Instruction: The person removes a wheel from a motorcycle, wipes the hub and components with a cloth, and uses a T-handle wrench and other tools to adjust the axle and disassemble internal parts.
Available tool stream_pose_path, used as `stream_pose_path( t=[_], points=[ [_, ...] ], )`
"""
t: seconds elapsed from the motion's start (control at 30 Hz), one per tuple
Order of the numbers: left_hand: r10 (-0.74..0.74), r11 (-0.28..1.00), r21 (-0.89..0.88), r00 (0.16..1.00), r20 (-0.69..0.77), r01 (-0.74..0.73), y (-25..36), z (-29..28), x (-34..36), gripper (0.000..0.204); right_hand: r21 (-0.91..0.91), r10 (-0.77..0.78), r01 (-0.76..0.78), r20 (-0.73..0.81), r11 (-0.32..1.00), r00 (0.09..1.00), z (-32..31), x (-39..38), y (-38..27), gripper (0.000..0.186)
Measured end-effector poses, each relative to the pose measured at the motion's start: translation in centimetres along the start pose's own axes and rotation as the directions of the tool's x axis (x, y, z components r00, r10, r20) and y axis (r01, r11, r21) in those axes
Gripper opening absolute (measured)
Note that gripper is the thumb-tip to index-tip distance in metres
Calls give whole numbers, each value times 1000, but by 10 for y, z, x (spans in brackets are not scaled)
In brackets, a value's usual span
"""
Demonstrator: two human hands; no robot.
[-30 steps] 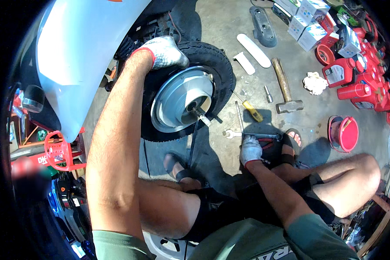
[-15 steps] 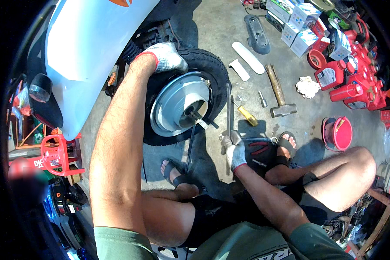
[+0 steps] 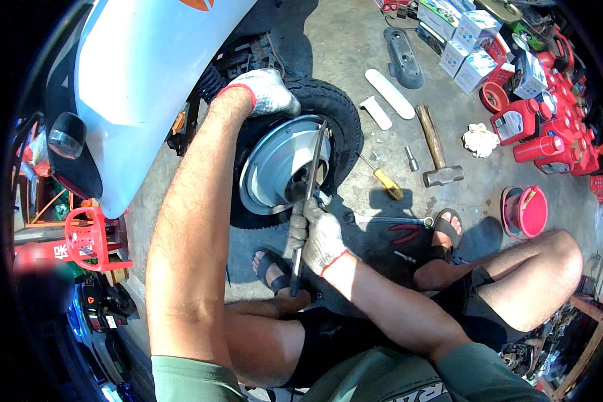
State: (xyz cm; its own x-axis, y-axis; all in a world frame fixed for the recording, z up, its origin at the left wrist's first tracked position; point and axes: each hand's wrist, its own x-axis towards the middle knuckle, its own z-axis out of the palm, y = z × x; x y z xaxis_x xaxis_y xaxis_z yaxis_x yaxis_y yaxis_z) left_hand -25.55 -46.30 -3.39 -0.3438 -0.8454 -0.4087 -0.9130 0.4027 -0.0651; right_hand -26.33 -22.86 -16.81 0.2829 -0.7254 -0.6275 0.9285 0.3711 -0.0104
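A black tyre sits around a grey wheel rim beside the scooter's pale body panel. My left hand, in a white glove with a red cuff, is closed over the tyre's upper edge; its fingertips are hidden. My right hand, gloved the same way, is closed around a long metal tyre lever. The lever stands nearly upright in view, crossing in front of the rim. Its upper tip overlaps the rim's upper right edge; whether it touches, I cannot tell.
Right of the wheel lie a yellow-handled screwdriver, a socket, a hammer, a wrench and red-handled pliers. Beyond are white plastic pieces, a red bucket and several red bottles.
My right hand has carried the tyre lever left, from beside the tyre to across the rim. My left hand keeps its hold on the tyre.
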Motion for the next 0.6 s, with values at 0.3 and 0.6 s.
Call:
stream_pose_path(
  t=[0.3, 0.6],
  points=[
    [-11, 1000, 18, 1000, -7, 12, 3, -2, -3, 61, 102, -17, 21, -46, 995, 999, 29, 12, 2, 33],
    [-50, 995, 87, 996, 69, 44, 8, -8, -7, 65, 263, -138, 199, -234, 944, 963, 68, 31, 18, 35]
  ],
)
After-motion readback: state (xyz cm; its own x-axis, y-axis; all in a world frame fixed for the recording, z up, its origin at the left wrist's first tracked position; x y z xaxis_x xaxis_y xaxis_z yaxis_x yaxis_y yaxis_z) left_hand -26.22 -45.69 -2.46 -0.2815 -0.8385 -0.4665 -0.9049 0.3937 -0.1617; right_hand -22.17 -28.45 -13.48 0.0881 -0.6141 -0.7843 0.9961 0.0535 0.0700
